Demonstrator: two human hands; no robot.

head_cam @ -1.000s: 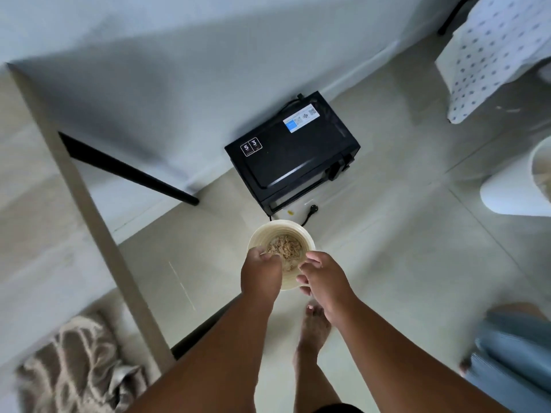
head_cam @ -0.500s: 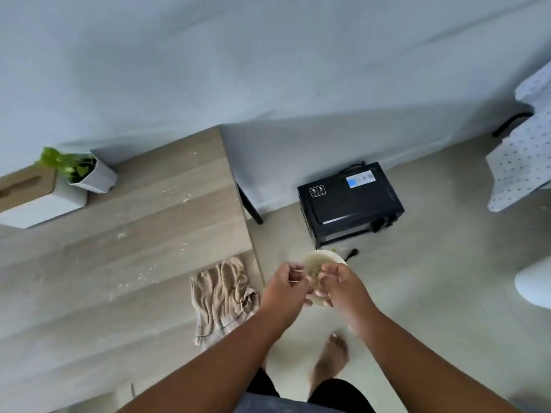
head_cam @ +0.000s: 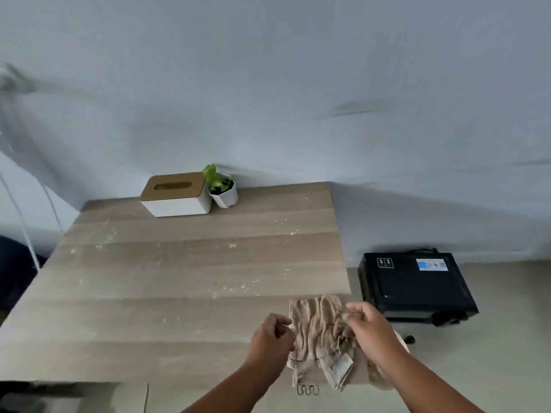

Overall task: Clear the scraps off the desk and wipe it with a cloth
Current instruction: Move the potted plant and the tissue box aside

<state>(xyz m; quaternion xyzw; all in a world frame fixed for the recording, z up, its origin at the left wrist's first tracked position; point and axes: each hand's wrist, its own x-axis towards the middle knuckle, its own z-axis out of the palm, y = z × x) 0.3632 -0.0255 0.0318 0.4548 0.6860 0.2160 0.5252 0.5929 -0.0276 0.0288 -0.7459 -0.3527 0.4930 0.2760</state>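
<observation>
The beige cloth (head_cam: 320,332) sits crumpled at the desk's (head_cam: 179,278) near right corner, right between both hands. Looks soft and light, so bunch the middle. Left hand (head_cam: 272,338) has loosely curled fingers beside it, holding nothing. Right hand (head_cam: 369,332) pinches its edge. A bowl (head_cam: 401,342) peeks from under that wrist, contents hidden.

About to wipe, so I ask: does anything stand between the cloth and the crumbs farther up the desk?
Nothing visible. The cloth lies at the desk's near right corner; bare wood runs to the crumbs.
</observation>
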